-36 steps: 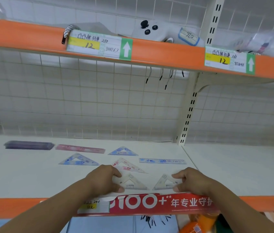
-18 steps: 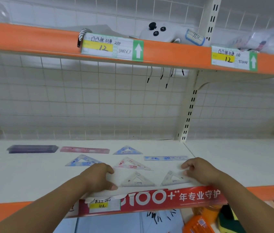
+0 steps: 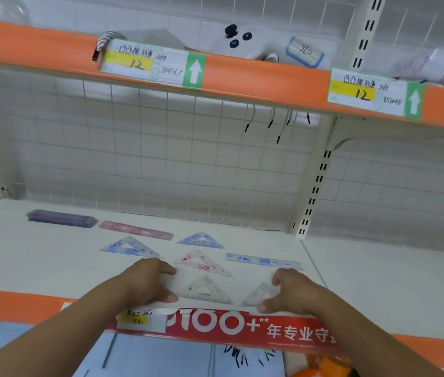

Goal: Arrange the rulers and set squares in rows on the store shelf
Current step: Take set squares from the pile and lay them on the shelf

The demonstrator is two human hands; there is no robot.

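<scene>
Left hand (image 3: 147,284) rests at the front of the white shelf (image 3: 30,268), fingers curled, thumb tip at the left corner of a clear set square (image 3: 204,293) lying flat there. The view is too blurred to tell whether it actually grips it. Right hand (image 3: 293,293) pinches a second clear set square (image 3: 259,296) between thumb and forefinger, just right of the first, both just behind the red banner (image 3: 242,326) on the shelf lip. Further back, lying flat and apart: pink set square (image 3: 204,263), blue ruler (image 3: 264,261), left blue set square (image 3: 128,246), right blue set square (image 3: 202,239), pink ruler (image 3: 135,230) — and a purple ruler stack (image 3: 60,219) at far left.
</scene>
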